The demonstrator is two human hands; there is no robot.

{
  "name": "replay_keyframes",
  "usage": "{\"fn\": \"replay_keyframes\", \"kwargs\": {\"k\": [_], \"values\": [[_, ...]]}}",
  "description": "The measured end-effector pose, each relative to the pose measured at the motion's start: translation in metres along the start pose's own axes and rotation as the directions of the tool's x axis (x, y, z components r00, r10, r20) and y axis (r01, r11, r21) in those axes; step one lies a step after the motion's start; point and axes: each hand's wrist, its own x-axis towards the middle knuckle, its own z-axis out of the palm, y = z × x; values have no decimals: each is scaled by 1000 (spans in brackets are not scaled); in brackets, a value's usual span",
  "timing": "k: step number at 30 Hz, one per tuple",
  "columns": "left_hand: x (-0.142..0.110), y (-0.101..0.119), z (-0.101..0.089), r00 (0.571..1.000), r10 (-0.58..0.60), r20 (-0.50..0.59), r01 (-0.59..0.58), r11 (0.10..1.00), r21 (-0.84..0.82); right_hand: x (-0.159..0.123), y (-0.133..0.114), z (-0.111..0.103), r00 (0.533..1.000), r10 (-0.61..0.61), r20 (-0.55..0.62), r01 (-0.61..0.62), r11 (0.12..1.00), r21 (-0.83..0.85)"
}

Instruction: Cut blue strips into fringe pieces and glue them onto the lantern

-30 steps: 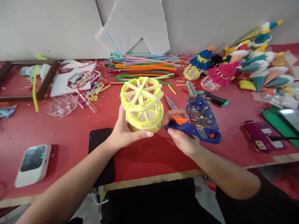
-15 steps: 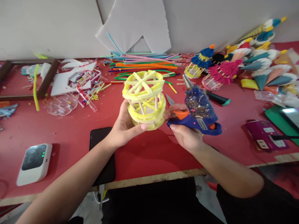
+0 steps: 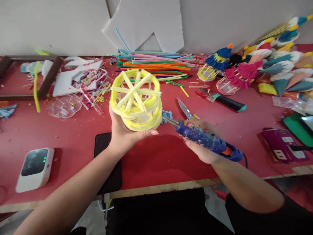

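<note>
My left hand (image 3: pixel 126 133) grips a small round yellow frame (image 3: pixel 134 93) from below and holds it above the red table. Crossed sticks form spokes over its top ring, and a second ring sits lower down; the tilted top faces me. In my right hand (image 3: pixel 201 150) is a blue glue gun (image 3: pixel 202 137), spotted with dried residue. Its metal nozzle points left, close to the lower right side of the frame; whether it touches, I cannot tell. Most of my right fingers are hidden behind the gun. Scissors (image 3: pixel 184 108) lie just beyond it, partly covered.
Colourful pipe cleaners (image 3: pixel 156 67) lie at the back. Small figures (image 3: pixel 241 75) and a utility knife (image 3: pixel 230 101) are to the right, with a purple power socket (image 3: pixel 285 145) nearer. A black phone (image 3: pixel 107 169) and a white device (image 3: pixel 35 169) lie at left front.
The yellow frame has moved left and tipped its spoked top toward me. The glue gun has swung from nozzle-up to pointing left at the frame. My right fingers have moved away from the frame.
</note>
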Motion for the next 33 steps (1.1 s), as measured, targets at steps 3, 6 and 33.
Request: {"fn": "replay_keyframes", "kwargs": {"k": [3,6,33], "values": [[-1,4,5,999,-9,-51,9,1000,5,5,-5,-3,976,-219,9,219,971,-99],[-2,7,8,998,-30,-57,30,1000,-5,4,-7,-2,989,-149,-22,145,982,-121],[-9,-6,15,972,-86,218,79,996,39,-2,0,33,937,318,-143,-227,867,444]]}}
